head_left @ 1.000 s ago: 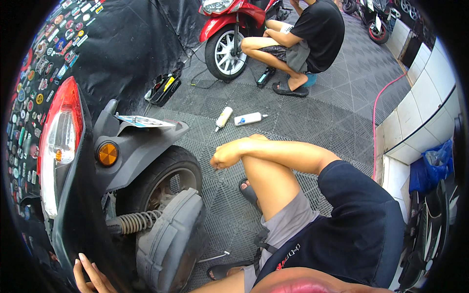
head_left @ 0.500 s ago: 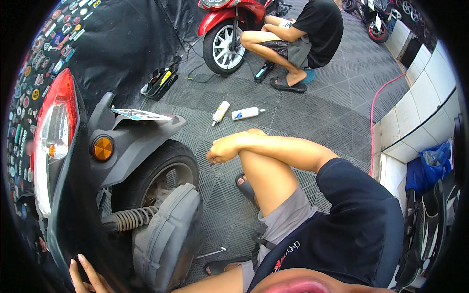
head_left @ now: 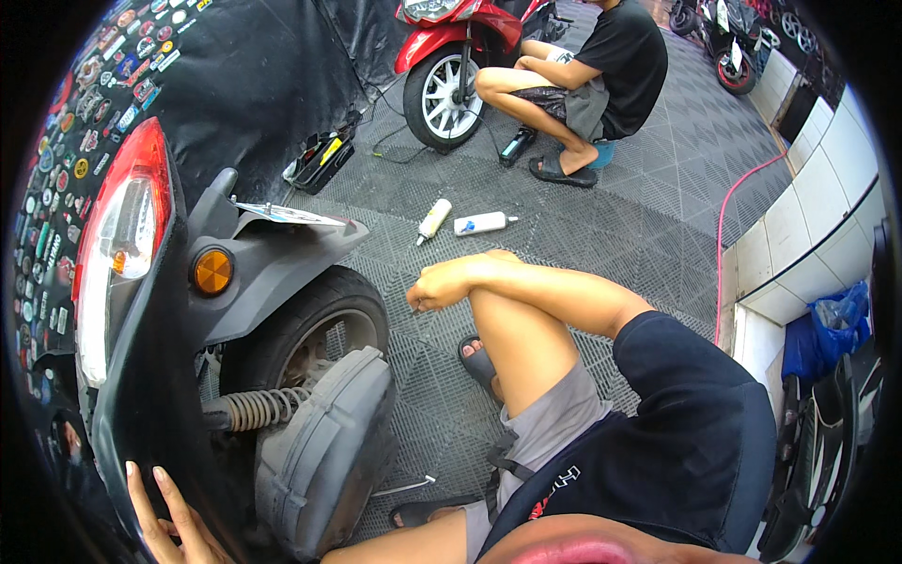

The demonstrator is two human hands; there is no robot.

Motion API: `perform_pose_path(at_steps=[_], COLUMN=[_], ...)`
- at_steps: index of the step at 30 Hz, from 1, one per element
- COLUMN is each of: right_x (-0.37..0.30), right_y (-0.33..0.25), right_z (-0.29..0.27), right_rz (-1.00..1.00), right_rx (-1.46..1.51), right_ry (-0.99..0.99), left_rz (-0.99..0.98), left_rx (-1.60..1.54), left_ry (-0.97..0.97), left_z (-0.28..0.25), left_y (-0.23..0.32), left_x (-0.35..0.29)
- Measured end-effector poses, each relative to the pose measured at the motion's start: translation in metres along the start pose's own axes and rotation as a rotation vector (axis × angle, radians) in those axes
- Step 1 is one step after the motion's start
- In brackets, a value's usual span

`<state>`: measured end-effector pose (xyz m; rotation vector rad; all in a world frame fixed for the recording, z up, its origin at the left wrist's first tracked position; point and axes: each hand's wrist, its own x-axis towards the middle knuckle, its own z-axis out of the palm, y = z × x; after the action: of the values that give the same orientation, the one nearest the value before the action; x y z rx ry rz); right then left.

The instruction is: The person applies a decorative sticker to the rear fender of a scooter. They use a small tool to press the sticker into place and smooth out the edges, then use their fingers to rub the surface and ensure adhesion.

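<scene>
At the lower left, my left hand (head_left: 178, 526) has its fingers spread and rests against the black side panel (head_left: 160, 395) of a motor scooter. Above it on the scooter's tail is a long red and clear tail light (head_left: 127, 235). My right forearm lies across my raised knee, and my right hand (head_left: 440, 286) hangs past it with the fingers curled in. What they hold, if anything, is too small to make out. That hand is nearest the scooter's rear tyre (head_left: 362, 305), without touching it. Below are a coil spring (head_left: 268, 410) and a dusty grey engine cover (head_left: 329, 451).
Two white bottles, one upright-angled (head_left: 433, 222) and one lying sideways (head_left: 481, 224), are on the grey tiled mat (head_left: 601, 226). Beyond them a person (head_left: 615, 75) squats by a red scooter (head_left: 442, 94). An open black case (head_left: 321, 162) and a pink hose (head_left: 722, 235) lie about.
The whole view has shifted slightly, so the scooter and bottles appear further right. My left hand sits a little higher in view, its fingers more spread. My right hand keeps its pose.
</scene>
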<state>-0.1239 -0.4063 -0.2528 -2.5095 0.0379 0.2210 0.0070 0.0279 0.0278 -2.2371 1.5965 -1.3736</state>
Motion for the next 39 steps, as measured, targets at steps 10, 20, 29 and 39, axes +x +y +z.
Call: perform_pose_path(at_steps=[10, 20, 29, 39], right_x=[0.010, -0.001, -0.012, -0.013], right_y=[-0.011, -0.033, -0.103, -0.244], right_z=[-0.008, -0.013, -0.018, -0.044], right_rz=[-0.044, -0.087, -0.221, -0.956], right_rx=[-0.039, 0.023, 0.183, 0.151], right_ry=[0.005, 0.086, 0.292, 0.695], left_rz=[0.036, 0.047, -0.171, -0.155], left_rx=[0.071, 0.138, -0.320, -0.806], left_ry=[0.003, 0.137, 0.234, 0.151], left_z=[-0.010, 0.002, 0.001, 0.012], left_y=[0.002, -0.006, 0.025, 0.041], left_x=[0.004, 0.003, -0.012, -0.004])
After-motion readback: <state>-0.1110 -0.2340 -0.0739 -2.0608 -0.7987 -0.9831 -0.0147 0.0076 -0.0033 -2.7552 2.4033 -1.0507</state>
